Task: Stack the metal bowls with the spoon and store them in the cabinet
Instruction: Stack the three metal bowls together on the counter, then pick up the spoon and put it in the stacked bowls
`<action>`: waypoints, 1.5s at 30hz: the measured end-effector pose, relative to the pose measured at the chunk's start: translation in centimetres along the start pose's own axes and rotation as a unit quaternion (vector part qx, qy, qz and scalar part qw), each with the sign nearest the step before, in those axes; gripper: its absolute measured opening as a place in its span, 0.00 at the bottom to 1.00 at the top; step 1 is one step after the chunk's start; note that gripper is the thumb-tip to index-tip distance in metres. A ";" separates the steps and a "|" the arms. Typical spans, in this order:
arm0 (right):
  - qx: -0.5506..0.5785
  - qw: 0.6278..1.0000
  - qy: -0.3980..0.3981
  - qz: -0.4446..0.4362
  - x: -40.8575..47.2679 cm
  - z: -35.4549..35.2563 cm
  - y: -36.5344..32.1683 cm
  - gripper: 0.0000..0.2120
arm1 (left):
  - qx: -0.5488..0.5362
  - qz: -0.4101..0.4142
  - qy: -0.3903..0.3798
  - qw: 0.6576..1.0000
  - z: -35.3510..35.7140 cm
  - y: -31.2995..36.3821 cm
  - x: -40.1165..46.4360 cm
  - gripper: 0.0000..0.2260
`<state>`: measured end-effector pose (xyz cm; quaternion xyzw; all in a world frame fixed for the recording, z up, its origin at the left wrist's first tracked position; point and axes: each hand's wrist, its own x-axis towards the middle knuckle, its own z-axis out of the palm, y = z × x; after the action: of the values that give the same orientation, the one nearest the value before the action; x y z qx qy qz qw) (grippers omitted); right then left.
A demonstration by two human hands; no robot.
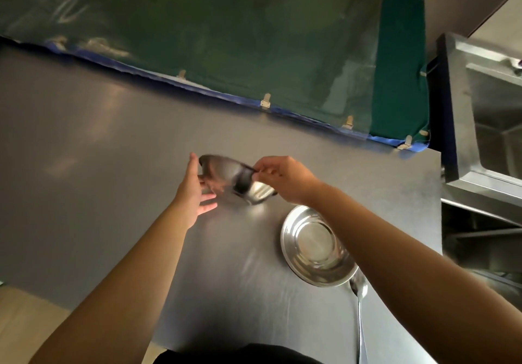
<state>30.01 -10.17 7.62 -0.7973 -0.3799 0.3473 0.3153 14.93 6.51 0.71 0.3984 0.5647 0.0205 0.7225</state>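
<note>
Grey countertop (113,165), frame centre: right hand (282,178) pinches tilted metal bowl (226,173) rim, left hand (195,191) open beside it; rim pinch could slip, bowl dropping onto small bowl (261,192) below.

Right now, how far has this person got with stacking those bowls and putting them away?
Early days. Nothing is stacked yet. The right hand pinches the rim of a raised bowl, blurred with motion, with the left hand open beside it; a smaller bowl sits just below. The wide bowl and spoon lie untouched on the table. Stacking, adding the spoon and storing all remain; no cabinet is visible.
</note>
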 end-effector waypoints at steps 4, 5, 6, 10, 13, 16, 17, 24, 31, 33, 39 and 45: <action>-0.123 0.986 -0.001 -0.115 -4.2 -1.3 0.0 0.07 | -0.005 0.006 -0.026 1.000 0.7 0.9 -1.3 0.33; -0.141 0.982 0.009 -0.129 -5.4 -1.6 0.3 0.07 | 0.008 0.012 -0.029 0.999 1.0 0.8 -1.7 0.27; -0.154 0.978 0.020 -0.137 -6.4 -2.0 0.7 0.07 | 0.024 0.021 -0.028 0.999 1.4 0.7 -2.0 0.20; -0.179 0.973 0.061 -0.130 -10.7 -2.9 3.2 0.07 | 0.089 0.072 -0.058 0.992 3.3 -0.6 -3.7 0.03; -0.192 0.971 0.082 -0.118 -13.7 -2.8 5.4 0.08 | 0.134 0.100 -0.097 0.981 5.0 -2.3 -4.8 0.05; -0.207 0.970 0.102 -0.075 -17.0 -2.6 7.7 0.08 | 0.158 0.112 -0.120 0.974 7.0 -4.6 -6.0 0.07; -0.212 0.970 0.104 -0.064 -17.9 -2.5 8.3 0.08 | 0.165 0.115 -0.125 0.971 7.5 -5.3 -6.3 0.07; -0.247 0.962 0.113 -0.002 -22.2 0.0 12.1 0.07 | 0.249 0.167 -0.131 0.945 10.0 -10.1 -7.4 0.07; -0.259 0.958 0.122 -0.002 -23.4 2.3 14.0 0.10 | 0.411 0.251 -0.066 0.874 10.2 -12.5 -7.4 0.14; -0.263 0.957 0.121 -0.002 -23.5 2.6 14.3 0.09 | 0.429 0.256 -0.052 0.864 10.2 -13.0 -7.3 0.15; -0.267 0.955 0.126 -0.001 -23.2 3.1 14.7 0.10 | 0.339 0.215 -0.045 0.915 10.1 -14.2 -6.4 0.21; -0.282 0.952 0.117 0.000 -22.9 3.5 15.1 0.13 | 0.334 0.214 -0.040 0.917 10.1 -14.0 -5.6 0.24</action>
<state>22.33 -35.94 1.33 -0.8884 -0.4232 0.1306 0.1203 15.40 -11.32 -2.76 0.7287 0.4102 -0.0312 0.5475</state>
